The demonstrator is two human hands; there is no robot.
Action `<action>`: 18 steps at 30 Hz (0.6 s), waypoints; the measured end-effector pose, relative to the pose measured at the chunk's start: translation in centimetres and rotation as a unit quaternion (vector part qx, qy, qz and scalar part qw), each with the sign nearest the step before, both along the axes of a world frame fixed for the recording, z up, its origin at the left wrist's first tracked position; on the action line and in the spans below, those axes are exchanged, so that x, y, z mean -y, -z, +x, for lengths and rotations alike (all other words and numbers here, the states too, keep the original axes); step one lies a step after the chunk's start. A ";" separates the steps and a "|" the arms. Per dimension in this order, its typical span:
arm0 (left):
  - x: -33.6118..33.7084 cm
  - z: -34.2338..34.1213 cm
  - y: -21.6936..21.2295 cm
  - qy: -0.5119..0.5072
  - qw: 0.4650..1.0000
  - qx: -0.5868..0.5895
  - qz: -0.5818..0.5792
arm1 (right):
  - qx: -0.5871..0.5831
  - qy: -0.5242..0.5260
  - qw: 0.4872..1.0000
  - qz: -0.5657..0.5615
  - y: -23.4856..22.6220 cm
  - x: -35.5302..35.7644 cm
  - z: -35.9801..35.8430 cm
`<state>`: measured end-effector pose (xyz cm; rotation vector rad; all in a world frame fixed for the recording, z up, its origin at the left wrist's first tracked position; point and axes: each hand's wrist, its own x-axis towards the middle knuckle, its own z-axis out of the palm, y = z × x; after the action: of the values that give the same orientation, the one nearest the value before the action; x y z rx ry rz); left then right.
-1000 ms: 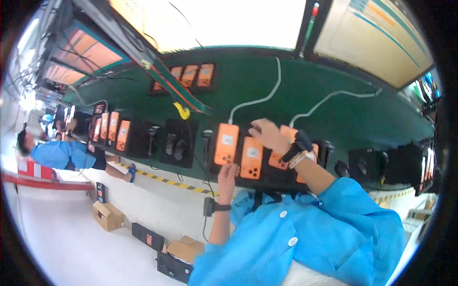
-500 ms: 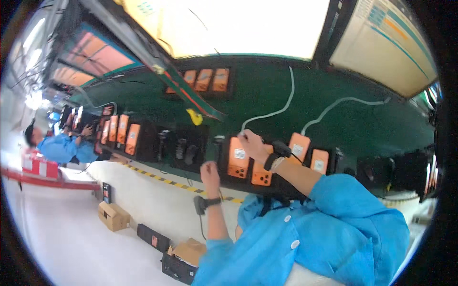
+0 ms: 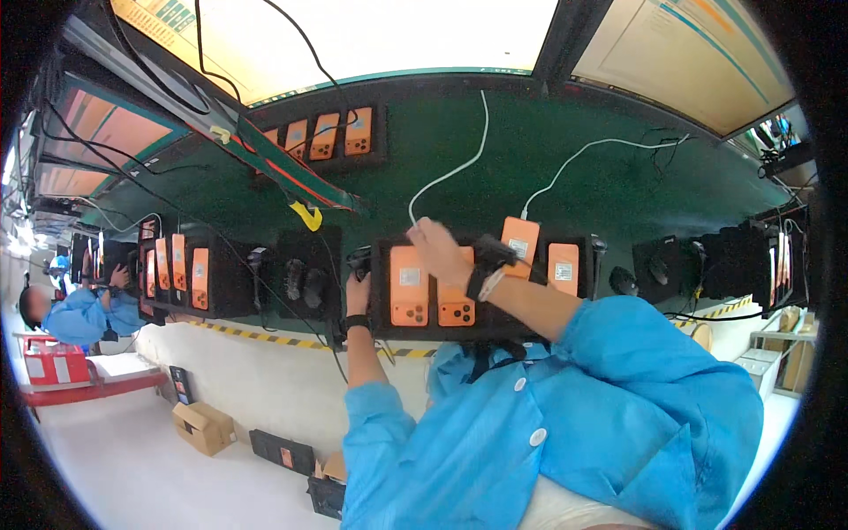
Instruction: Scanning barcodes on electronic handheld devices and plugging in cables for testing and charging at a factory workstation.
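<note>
My right hand (image 3: 435,252) is closed in a pinch on the end of a white cable (image 3: 452,172), above the upper edge of an orange phone (image 3: 409,296). Under that hand lies a second orange phone (image 3: 456,311), partly covered. My left hand (image 3: 357,293) is closed around the lower part of a black handheld scanner (image 3: 359,258), left of the phones; its fingers are partly hidden. Farther right, an orange phone (image 3: 519,237) with a white cable at its top and another orange phone (image 3: 563,267) lie back up in the black tray (image 3: 382,320).
Several orange phones (image 3: 358,132) lie in a tray under the large screen (image 3: 397,44). A strap with a yellow clip (image 3: 306,216) crosses the green tabletop (image 3: 548,115). Black mice (image 3: 314,287) lie to the left. A co-worker in blue (image 3: 84,314) is at the far left.
My left hand has moved up to the black scanner and closed around it. My right hand stays at the cable end above the phone. The whole view has shifted and levelled.
</note>
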<state>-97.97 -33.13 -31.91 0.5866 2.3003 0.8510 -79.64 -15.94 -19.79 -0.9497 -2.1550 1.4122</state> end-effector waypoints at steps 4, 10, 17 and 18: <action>-0.3 3.4 -7.6 -0.016 0.974 -0.122 0.188 | 0.113 -0.127 0.919 0.355 0.2 -4.4 7.3; 1.3 10.6 -17.2 -0.009 0.990 -0.024 0.141 | 0.159 -0.174 0.904 0.356 1.9 -4.5 11.0; 0.3 17.0 -17.8 0.059 0.972 0.221 0.047 | 0.121 -0.147 0.917 0.351 2.1 -4.0 11.0; 0.1 17.6 -17.9 0.056 0.969 0.231 0.061 | 0.119 -0.147 0.917 0.350 2.1 -4.0 11.1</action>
<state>-80.34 -33.26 -14.06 0.5024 1.7888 0.9629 -68.59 -11.96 -21.94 -0.5482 -2.7727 0.5276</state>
